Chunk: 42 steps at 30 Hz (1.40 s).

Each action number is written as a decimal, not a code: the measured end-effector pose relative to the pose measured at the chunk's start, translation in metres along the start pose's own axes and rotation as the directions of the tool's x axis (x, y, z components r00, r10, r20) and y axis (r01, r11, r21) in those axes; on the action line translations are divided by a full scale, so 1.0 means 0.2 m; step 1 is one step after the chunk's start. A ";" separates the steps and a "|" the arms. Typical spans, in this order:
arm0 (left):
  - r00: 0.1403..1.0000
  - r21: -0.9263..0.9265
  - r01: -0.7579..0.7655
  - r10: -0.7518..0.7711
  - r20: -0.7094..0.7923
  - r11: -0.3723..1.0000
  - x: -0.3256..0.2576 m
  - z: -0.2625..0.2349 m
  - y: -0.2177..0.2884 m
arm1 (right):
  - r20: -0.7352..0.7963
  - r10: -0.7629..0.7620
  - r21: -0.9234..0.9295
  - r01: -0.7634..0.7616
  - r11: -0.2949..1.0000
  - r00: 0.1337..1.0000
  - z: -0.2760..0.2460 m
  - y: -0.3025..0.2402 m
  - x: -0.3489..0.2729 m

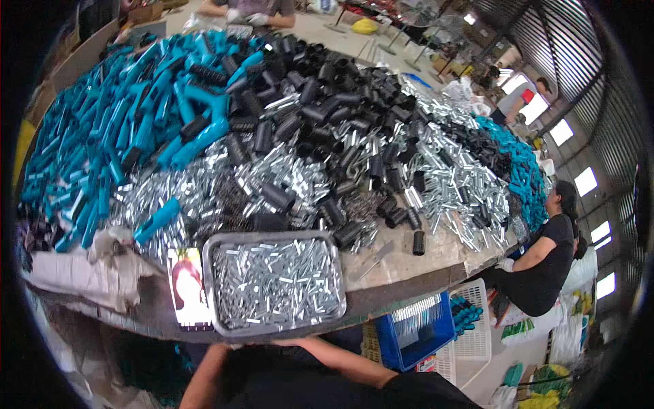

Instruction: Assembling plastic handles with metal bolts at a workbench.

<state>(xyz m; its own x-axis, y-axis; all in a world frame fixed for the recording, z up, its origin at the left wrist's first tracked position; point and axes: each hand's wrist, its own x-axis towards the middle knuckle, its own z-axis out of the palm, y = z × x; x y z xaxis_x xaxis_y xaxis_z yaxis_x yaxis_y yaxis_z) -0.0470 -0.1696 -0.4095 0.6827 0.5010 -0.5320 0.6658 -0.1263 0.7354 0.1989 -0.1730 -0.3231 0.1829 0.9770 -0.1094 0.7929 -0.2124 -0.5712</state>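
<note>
A grey metal tray (207, 273) full of short silver metal tubes (276, 279) sits at the table's near edge, slightly over it. My left hand (225, 346) is at the tray's near left corner and my right hand (294, 341) at its near rim; both grip the rim, with the fingers mostly hidden under it. A lit phone (185, 286) lies just left of the tray.
The table holds big heaps of teal handles (122, 116), black ribbed sleeves (320, 88) and loose silver tubes (456, 177). A crumpled cloth (82, 273) lies at the near left. A blue crate (415, 334) and white basket (477, 327) stand below right. One person (545, 259) sits at the right, another (248, 10) across.
</note>
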 end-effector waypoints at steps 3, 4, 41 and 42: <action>0.923 0.305 -0.317 0.367 -0.120 0.898 0.09 -0.04 0.43 | -0.019 0.045 0.062 -0.044 0.997 0.999 -0.03 0.07 -0.01; 0.916 0.348 -0.346 0.393 -0.074 0.871 0.05 -0.10 0.65 | -0.018 0.063 0.082 -0.061 0.995 0.998 -0.03 0.11 -0.04; 0.817 0.082 -0.333 0.331 -0.471 0.939 -0.50 -0.35 0.79 | 0.770 -0.327 0.633 -0.594 0.497 0.547 0.05 0.83 -0.51; 0.680 -0.058 -0.453 0.303 -0.668 0.890 -0.59 -0.34 0.80 | 0.761 -0.319 0.648 -0.692 0.318 0.565 0.16 0.72 -0.28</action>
<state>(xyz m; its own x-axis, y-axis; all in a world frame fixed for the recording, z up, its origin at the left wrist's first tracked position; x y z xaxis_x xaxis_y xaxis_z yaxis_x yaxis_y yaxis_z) -0.0411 -0.1915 -0.2008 0.4644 0.8742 0.1418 0.2654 -0.2901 0.9194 0.2844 -0.2583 -0.4266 -0.5921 0.6333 -0.4983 -0.2506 -0.7324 -0.6331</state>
